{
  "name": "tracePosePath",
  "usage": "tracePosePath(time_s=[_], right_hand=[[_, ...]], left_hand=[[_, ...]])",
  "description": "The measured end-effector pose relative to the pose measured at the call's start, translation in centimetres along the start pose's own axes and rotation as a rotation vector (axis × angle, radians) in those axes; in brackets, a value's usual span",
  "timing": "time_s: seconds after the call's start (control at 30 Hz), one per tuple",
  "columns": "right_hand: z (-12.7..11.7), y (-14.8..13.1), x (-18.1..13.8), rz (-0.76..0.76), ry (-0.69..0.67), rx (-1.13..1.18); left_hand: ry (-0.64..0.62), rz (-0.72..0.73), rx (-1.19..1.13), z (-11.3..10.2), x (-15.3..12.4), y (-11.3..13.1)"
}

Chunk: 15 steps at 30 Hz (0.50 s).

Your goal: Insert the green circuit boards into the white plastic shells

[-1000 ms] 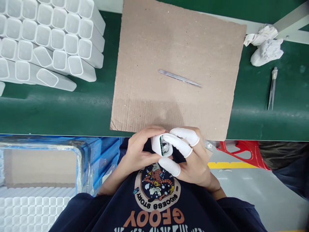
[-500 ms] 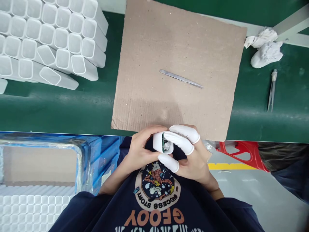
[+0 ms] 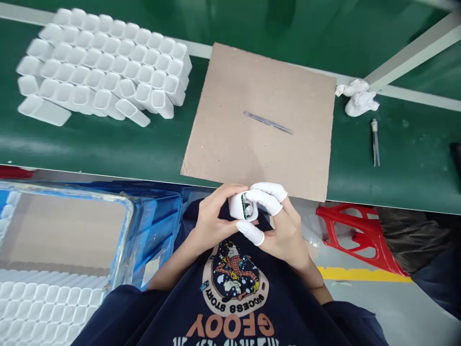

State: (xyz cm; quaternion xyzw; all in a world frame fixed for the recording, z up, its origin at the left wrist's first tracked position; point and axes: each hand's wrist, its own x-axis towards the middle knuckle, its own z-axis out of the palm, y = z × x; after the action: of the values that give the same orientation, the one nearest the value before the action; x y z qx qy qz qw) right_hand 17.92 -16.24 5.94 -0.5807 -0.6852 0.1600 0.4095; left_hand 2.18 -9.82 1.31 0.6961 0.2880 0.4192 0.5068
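Green bench (image 3: 154,156) across the scene, and just off its near edge, dead centre of our clock, it's the white housing (image 3: 236,207)! Left hand (image 3: 211,218) pinches its body; right hand (image 3: 284,235), 3 fingers capped in white, pinches round the open mouth. Inside: a green strip (image 3: 244,206), other contents too small to name. Looks like close work at that mouth; next, I'd judge, calls for a steady left hold and light right fingertips. Toward 1 o'clock, tweezers (image 3: 268,122) on cardboard (image 3: 223,149). Between 10 and 11, open white tubes (image 3: 103,101) in rows; between 8 and 9, a blue crate (image 3: 127,223) holding white casings (image 3: 50,307).
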Motion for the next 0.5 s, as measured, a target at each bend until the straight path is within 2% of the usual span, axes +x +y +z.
tracePosePath(time_s=[0.1, 0.23, 0.3, 0.33, 0.43, 0.47, 0.5], right_hand=[[0.1, -1.3, -1.3, -0.043, 0.016, -0.030], [0.6, -2.8, -3.6, -0.133, 0.214, -0.095], [1.1, -2.6, -4.8, -0.178, 0.248, -0.132], [1.2, -2.0, -5.3, -0.199, 0.257, -0.143], [0.5, 1.5, -5.4, -0.125, 0.231, -0.152], [-0.1, 2.9, -4.7, -0.123, 0.177, -0.156], [-0.7, 4.3, -3.6, -0.169, 0.053, -0.121]], left_hand=[[0.019, 0.048, 0.048, 0.0, -1.3, 1.0], [0.086, 0.152, 0.082, 0.3, -2.6, 3.0], [0.126, 0.187, 0.090, 0.5, -3.0, 3.6], [0.133, 0.194, 0.080, 0.8, -3.1, 3.7], [0.141, 0.215, 0.012, 1.4, -2.4, 3.2], [0.124, 0.228, -0.010, 1.5, -1.9, 2.9], [0.109, 0.237, -0.027, 1.5, -1.2, 2.5]])
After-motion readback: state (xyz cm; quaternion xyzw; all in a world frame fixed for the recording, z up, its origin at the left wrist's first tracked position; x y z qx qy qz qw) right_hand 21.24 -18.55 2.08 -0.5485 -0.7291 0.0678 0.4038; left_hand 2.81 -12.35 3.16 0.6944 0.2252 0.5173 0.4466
